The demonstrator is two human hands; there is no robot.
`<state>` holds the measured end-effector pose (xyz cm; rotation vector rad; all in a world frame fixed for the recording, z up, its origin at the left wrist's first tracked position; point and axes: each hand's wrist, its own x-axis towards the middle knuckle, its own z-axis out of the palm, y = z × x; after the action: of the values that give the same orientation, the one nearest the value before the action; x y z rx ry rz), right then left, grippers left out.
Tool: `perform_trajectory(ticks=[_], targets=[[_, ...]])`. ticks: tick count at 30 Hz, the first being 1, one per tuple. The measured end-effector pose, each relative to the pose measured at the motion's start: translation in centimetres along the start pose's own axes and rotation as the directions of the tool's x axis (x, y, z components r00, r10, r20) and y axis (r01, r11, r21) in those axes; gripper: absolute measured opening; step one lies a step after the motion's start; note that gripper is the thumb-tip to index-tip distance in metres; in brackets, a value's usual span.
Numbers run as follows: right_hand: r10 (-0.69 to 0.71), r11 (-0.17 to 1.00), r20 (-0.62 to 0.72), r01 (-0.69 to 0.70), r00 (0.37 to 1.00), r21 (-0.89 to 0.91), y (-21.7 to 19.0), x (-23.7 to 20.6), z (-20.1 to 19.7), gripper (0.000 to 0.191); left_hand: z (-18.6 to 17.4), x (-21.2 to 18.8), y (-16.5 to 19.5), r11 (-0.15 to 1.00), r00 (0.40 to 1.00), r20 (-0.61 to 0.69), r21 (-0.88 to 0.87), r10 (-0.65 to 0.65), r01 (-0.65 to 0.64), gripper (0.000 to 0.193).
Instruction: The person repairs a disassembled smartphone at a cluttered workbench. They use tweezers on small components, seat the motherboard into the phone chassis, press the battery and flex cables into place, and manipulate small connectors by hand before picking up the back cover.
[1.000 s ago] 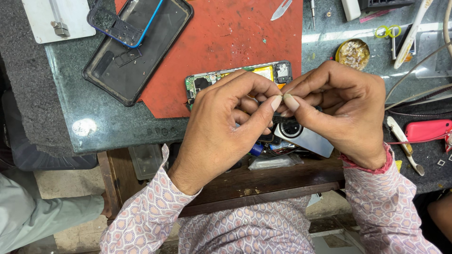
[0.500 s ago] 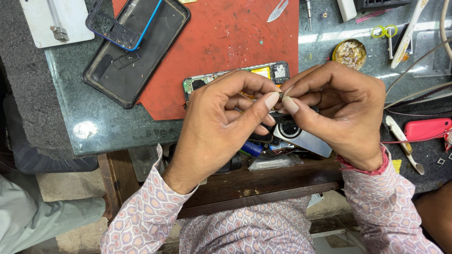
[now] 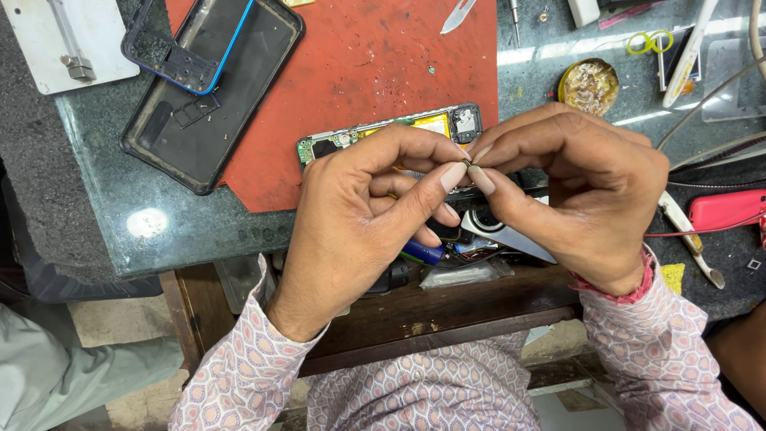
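the dark glass-topped bench (image 3: 104,183) fills the upper view, its near edge running just behind the wrists, with a wooden drawer ledge (image 3: 447,307) below it. an orange-red mat (image 3: 359,80) covers the bench's middle; its left edge is overlapped by a black phone housing (image 3: 211,88) lying at a slant, with a blue-rimmed frame (image 3: 183,52) on top. a stripped phone board (image 3: 391,132) lies along the mat's near edge, just behind the hands. the left hand (image 3: 363,219) and right hand (image 3: 574,191) meet above the bench edge, fingertips pressed together, pinching a tiny dark part (image 3: 468,164) between thumbs and forefingers; other fingers curl in. open mat lies beyond the board; the right side is crowded with a round tin (image 3: 589,84), a red case (image 3: 730,209) and cables. the left bench corner is bare.
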<state>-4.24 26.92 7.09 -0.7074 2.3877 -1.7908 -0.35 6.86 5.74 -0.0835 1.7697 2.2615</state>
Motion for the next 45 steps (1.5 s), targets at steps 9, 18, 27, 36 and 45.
perform_trajectory(ticks=[9, 18, 27, 36, 45], targets=[[-0.002, 1.0, -0.001, 0.002, 1.0, -0.024, 0.0, 0.2, 0.0, 0.019, 0.0, 0.0, -0.5, 1.0, 1.0, -0.022, -0.01, -0.006, 0.006, 0.021], [0.086, 0.995, -0.003, -0.086, 0.996, 0.059, 0.0, 0.2, 0.0, 0.018, 0.2, 0.0, -0.4, 0.999, 0.998, -0.047, 0.04, 0.031, -0.029, 0.018], [0.13, 0.987, -0.006, -0.128, 0.992, 0.097, 0.5, -0.3, 0.0, 0.016, 0.2, -0.1, -0.3, 0.992, 0.995, -0.042, 0.09, 0.092, -0.088, 0.015], [0.11, 0.987, 0.017, -0.111, 0.994, 0.117, 0.8, -0.7, -0.1, 0.012, 0.2, -0.2, -0.4, 0.991, 0.995, -0.04, 0.099, 0.096, -0.091, 0.015], [0.191, 0.966, -0.035, -0.182, 0.981, 0.182, 0.0, 0.0, 0.2, 0.006, 0.1, -0.2, 0.1, 1.0, 0.999, -0.029, -0.012, 0.025, -0.025, 0.019]])
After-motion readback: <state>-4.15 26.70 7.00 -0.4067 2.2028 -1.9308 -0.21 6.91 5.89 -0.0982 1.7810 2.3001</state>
